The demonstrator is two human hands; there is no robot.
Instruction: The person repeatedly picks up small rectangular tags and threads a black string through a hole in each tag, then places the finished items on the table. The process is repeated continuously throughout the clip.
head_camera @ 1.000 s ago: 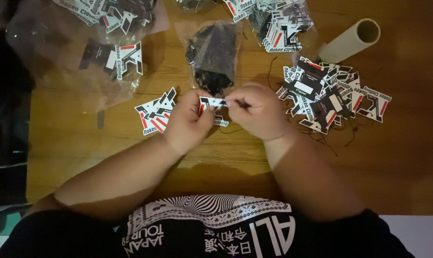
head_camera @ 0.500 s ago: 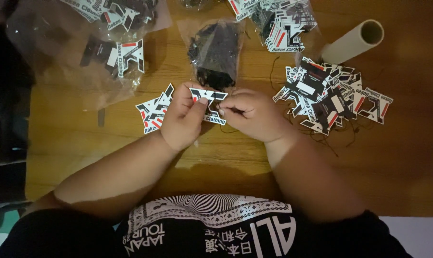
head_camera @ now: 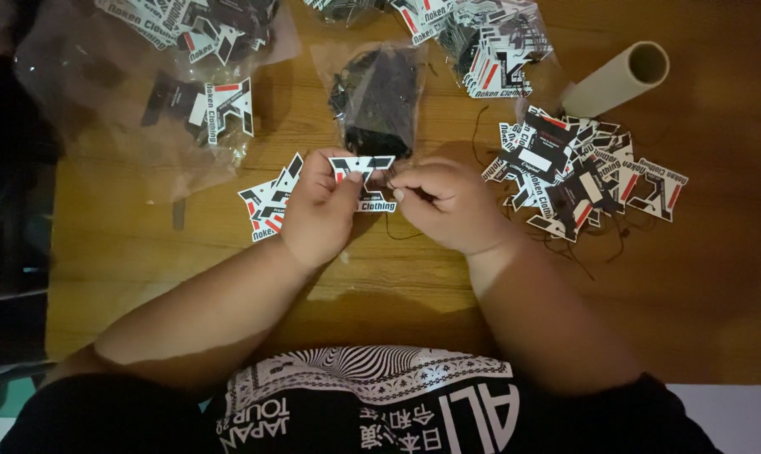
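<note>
Here, a wooden table holds it all. The left hand pinches a black, white and red card tag, held just above the table with its long side lying left to right. The right hand, just beside it, pinches a thin black string at the tag's right end. Both hands are closed tight.

This looks like a small work spot at home or in a little shop where clothes tags get made ready. A wooden table is covered with piles of black, white and red paper tags, clear plastic bags full of more tags, a bag of black strings and a cardboard tube.
</note>
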